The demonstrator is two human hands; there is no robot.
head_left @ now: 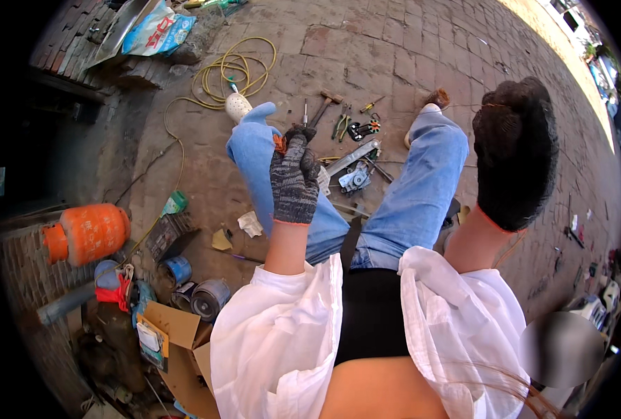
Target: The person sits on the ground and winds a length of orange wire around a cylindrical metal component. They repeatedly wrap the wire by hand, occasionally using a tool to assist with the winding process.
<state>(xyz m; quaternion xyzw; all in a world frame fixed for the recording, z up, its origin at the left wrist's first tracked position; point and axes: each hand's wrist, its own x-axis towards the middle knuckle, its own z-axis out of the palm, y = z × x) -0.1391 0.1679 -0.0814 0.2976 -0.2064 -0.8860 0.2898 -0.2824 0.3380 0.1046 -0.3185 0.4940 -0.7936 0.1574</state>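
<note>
My left hand (296, 171), in a grey-black knit glove, is closed above my left knee. An orange-brown piece (280, 144) shows at its edge; the glove hides most of what it grips. Just beyond the fingers a thin metal shaft (305, 112) points away; whether the hand holds it, I cannot tell. My right hand (516, 150), in a dark glove with an orange cuff, is raised high at the right with its fingers curled in. A thin copper-coloured wire (464, 106) runs leftward from it. Near my right foot sits a rusty brown roll-like piece (436, 98).
Between my legs lie a hammer (331, 98), pliers (341, 127), a small screwdriver (372, 105), a metal bar (352, 157) and a grey metal part (354, 179). To the left are a yellow hose (244, 73), an orange gas cylinder (90, 234), cans (210, 299) and a cardboard box (178, 325).
</note>
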